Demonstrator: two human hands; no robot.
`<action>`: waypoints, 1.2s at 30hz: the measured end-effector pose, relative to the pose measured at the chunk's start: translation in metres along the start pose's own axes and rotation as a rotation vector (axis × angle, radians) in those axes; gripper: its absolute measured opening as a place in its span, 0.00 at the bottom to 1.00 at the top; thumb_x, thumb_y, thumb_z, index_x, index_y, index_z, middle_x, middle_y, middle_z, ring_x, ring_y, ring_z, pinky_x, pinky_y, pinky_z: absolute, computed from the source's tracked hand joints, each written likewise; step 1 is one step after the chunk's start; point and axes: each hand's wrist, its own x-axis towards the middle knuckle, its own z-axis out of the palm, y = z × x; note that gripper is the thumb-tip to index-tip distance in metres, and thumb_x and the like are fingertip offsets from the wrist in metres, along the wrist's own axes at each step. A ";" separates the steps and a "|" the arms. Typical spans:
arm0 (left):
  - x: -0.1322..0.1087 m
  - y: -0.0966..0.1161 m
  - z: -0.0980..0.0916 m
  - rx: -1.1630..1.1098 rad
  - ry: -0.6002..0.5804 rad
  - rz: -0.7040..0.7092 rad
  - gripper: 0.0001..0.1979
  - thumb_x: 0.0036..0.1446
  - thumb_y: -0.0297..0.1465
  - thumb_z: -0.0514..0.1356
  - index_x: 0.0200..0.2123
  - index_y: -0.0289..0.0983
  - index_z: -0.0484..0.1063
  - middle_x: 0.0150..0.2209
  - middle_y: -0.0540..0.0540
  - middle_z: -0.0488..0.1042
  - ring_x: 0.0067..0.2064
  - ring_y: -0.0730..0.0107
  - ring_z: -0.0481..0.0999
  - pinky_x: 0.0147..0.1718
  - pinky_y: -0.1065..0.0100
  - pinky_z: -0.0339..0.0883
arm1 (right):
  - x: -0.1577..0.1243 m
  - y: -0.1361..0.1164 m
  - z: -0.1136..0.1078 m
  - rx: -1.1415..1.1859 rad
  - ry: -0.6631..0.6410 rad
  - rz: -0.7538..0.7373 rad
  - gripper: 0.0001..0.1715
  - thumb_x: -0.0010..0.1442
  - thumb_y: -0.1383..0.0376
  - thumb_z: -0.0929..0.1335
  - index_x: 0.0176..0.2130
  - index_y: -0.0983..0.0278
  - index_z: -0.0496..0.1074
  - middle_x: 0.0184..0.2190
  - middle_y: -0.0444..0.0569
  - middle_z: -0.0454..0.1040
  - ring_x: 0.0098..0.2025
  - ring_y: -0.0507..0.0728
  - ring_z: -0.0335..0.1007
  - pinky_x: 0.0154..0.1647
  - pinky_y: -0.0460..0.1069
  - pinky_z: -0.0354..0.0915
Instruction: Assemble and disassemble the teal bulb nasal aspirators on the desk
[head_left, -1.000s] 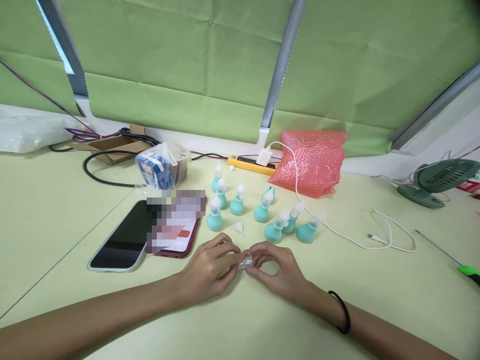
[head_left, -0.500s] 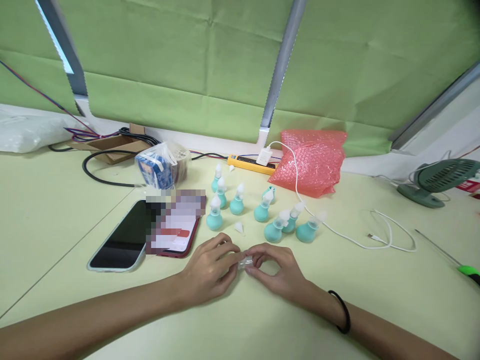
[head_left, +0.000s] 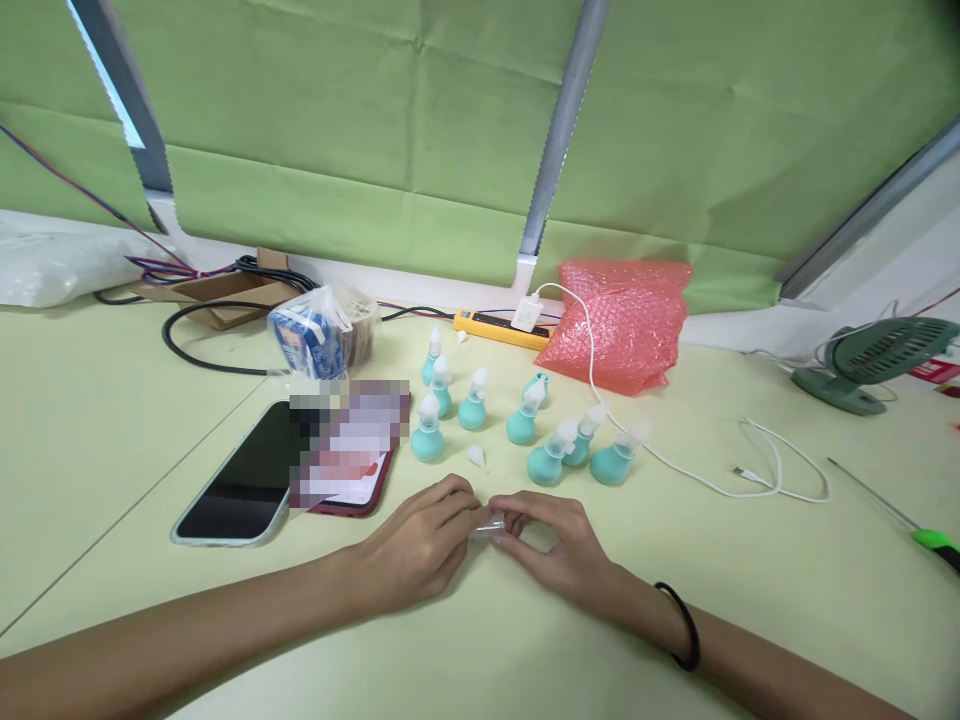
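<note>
A small clear plastic piece (head_left: 489, 525) is pinched between my two hands, low over the table. My left hand (head_left: 424, 535) closes on its left end, with the fingers covering that part. At the other end, the thumb and forefinger of my right hand (head_left: 551, 535) grip it. Just beyond my hands stand several teal squeeze bulbs (head_left: 427, 440) with clear necks and white tips. A loose white cone-shaped tip (head_left: 477, 456) lies near them. One teal bulb (head_left: 535, 388) at the back looks to be without a tip.
Two phones, one dark-screened (head_left: 238, 480) and one red-cased (head_left: 360, 455), lie to the left. Behind are a plastic-wrapped package (head_left: 322, 325), a yellow power strip (head_left: 499, 330) and a pink bubble-wrap bag (head_left: 615, 325). A white cable (head_left: 697, 487), screwdriver (head_left: 934, 540) and green fan (head_left: 874, 360) are on the right.
My left fingers have shifted slightly around the clear piece, which looks a little more tilted. Both hands stay in nearly the same place.
</note>
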 end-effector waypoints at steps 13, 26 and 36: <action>0.010 0.014 -0.012 -0.582 0.032 -0.554 0.18 0.47 0.31 0.59 0.43 0.33 0.63 0.36 0.45 0.70 0.35 0.68 0.70 0.34 0.68 0.66 | 0.002 -0.007 -0.001 0.025 0.071 -0.161 0.21 0.48 0.76 0.67 0.42 0.61 0.67 0.33 0.47 0.74 0.34 0.53 0.70 0.34 0.47 0.68; 0.011 0.015 -0.012 -0.789 -0.149 -0.606 0.12 0.50 0.35 0.57 0.28 0.30 0.70 0.23 0.51 0.64 0.27 0.76 0.61 0.25 0.75 0.55 | 0.005 -0.016 -0.004 -0.013 0.025 -0.342 0.25 0.49 0.78 0.66 0.45 0.61 0.65 0.35 0.49 0.75 0.37 0.53 0.71 0.38 0.46 0.70; 0.006 0.014 -0.009 -0.784 -0.075 -0.595 0.10 0.44 0.32 0.62 0.29 0.31 0.72 0.24 0.50 0.65 0.25 0.76 0.62 0.22 0.75 0.54 | 0.003 -0.013 -0.003 -0.036 0.030 -0.377 0.24 0.49 0.78 0.66 0.45 0.60 0.64 0.34 0.48 0.75 0.38 0.53 0.71 0.39 0.47 0.70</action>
